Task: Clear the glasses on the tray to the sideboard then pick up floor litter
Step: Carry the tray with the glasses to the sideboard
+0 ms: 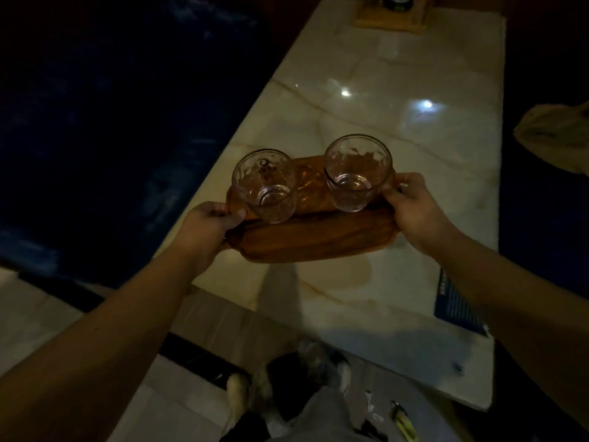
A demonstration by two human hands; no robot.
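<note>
Two clear empty glasses stand upright on a brown wooden tray (312,239): one glass (264,185) at the left end, the other glass (357,172) at the right end. My left hand (207,226) grips the tray's left edge and my right hand (411,204) grips its right edge. The tray is over the near part of a pale marble table (398,122); I cannot tell if it rests on it or is lifted. Small bits of litter (403,417) lie on the floor near my feet.
A wooden holder (393,14) with dark items stands at the table's far end. A blue leaflet (459,301) lies on the table's near right edge. A dark blue sofa (111,122) runs along the left. A beige cloth (554,135) lies at the right.
</note>
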